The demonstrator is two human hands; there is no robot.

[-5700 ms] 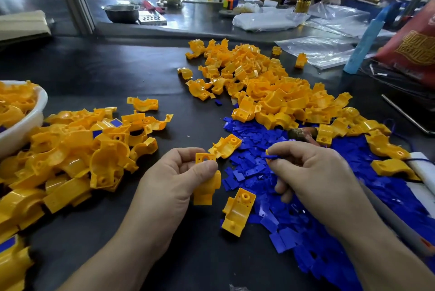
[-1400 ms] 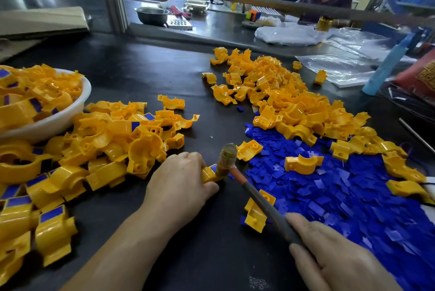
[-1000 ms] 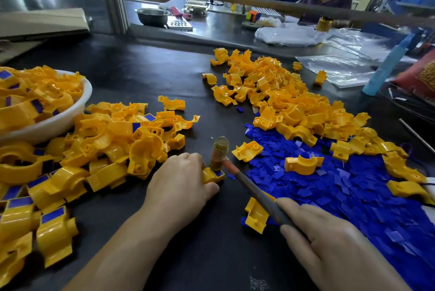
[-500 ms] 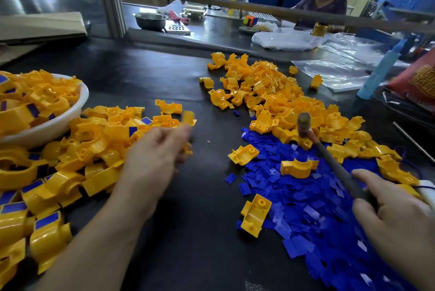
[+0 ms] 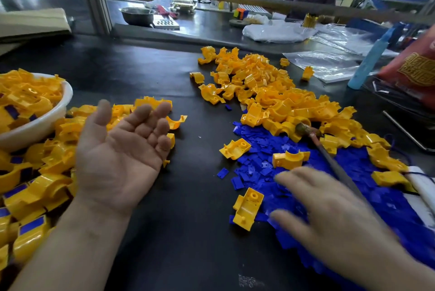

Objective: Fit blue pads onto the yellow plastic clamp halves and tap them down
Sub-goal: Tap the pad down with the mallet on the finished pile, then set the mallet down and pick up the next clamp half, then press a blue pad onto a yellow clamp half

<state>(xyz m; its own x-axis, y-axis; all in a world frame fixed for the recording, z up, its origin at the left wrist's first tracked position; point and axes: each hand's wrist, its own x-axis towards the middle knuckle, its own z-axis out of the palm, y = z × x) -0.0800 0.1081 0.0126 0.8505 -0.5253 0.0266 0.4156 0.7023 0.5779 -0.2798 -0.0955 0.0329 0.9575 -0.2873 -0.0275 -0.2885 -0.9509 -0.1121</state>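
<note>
Two hands are shown over a dark tabletop.

- Left hand: held palm up, with the fingers apart and loosely bent and nothing held. It is poised above the padded halves, a yellow heap at the left with blue inserts seen in many pieces.
- Right hand: blurred, palm down, with the fingers spread and straight and nothing gripped. It is placed over the near part of the pads, a blue heap spread across the right side.
- Bare halves: a large yellow heap at the far edge of the pads, well apart from both hands.
- Far half: laid at the left edge of the pads.
- Middle half: set on the pads, just beyond the right fingertips.
- Near half: laid at the pads' left edge, just beside the right hand and between the two hands.
- Hammer: laid on the pads with its head against the bare halves and its handle run toward the right hand. Whether handle and hand touch cannot be told.
- Bowl: white, at the far left, filled with halves, some of them padded.
</note>
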